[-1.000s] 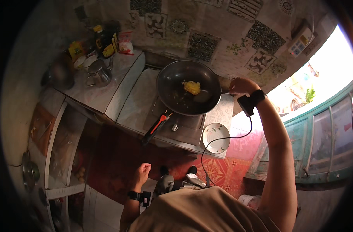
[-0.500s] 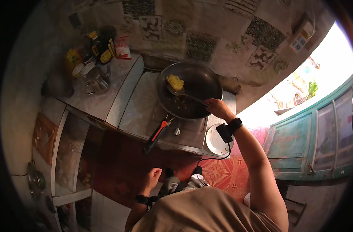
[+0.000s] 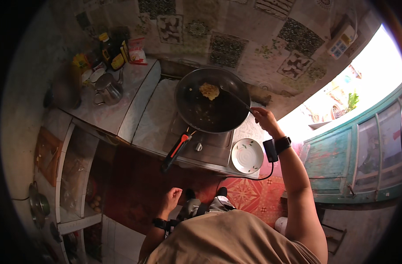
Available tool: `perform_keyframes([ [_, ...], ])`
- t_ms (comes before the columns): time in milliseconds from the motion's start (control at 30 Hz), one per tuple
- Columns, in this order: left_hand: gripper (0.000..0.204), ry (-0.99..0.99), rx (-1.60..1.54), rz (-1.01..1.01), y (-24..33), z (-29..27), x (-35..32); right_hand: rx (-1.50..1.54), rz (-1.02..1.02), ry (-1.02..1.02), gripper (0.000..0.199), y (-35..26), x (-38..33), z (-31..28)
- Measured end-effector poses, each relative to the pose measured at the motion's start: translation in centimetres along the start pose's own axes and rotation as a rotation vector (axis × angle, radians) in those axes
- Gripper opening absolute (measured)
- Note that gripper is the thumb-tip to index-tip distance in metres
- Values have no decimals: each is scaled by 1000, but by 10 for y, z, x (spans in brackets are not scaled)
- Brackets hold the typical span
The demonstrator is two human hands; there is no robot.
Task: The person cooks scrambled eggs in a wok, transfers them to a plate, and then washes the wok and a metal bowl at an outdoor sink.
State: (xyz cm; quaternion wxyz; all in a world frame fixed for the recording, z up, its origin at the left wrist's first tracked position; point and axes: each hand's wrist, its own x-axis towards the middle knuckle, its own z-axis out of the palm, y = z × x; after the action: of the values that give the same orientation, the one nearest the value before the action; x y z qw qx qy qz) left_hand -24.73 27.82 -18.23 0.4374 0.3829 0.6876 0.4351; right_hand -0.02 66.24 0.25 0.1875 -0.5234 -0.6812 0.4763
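A dark wok (image 3: 196, 116) sits on the steel gas stove (image 3: 214, 146), its black-and-orange handle (image 3: 176, 151) pointing toward me. Inside lies a browned yellow piece of fried egg (image 3: 209, 91), with small crumbs nearer me. My right hand (image 3: 265, 120), past the wok's right rim, is closed around the handle of a spatula (image 3: 240, 101). The spatula's head rests inside the wok, just right of the egg. Low in front of my body, my left hand (image 3: 170, 200) hangs with its fingers curled in, apart from everything; nothing shows in it.
A white plate (image 3: 247, 155) with a leaf pattern lies right of the stove, close to the front edge. On the left counter stand a metal pot (image 3: 108, 89), a dark bottle (image 3: 111, 52) and a red-white packet (image 3: 137, 51). A teal shutter (image 3: 333, 160) hangs at the right.
The egg, on the spatula before, now lies in the wok further right, with a browned side showing. My right hand has drawn back to the right with the spatula. My left hand is nearly still.
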Motion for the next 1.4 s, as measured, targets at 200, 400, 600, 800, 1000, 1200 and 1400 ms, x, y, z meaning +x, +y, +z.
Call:
perform_keyframes([
  [200,17,-60,76,-48,19,4,5,-783,-533,255,23,-23,13,42],
  [400,18,-57,121,-77,15,1,6,-925,-427,51,22,-37,23,50],
  [600,17,-34,140,-75,3,-7,0,-1039,-433,12,21,-42,20,36],
  [800,21,41,57,27,4,-9,-3,-919,-548,125,22,-65,27,48],
  [1000,16,-27,63,-79,-4,-10,-5,-1030,-499,82,21,-71,33,64],
  [1200,14,-30,27,-64,-18,-10,-10,-1097,-581,166,16,-51,14,27],
  [1400,15,-44,3,-47,-12,-7,-5,-909,-424,143,18,-27,-14,37],
])
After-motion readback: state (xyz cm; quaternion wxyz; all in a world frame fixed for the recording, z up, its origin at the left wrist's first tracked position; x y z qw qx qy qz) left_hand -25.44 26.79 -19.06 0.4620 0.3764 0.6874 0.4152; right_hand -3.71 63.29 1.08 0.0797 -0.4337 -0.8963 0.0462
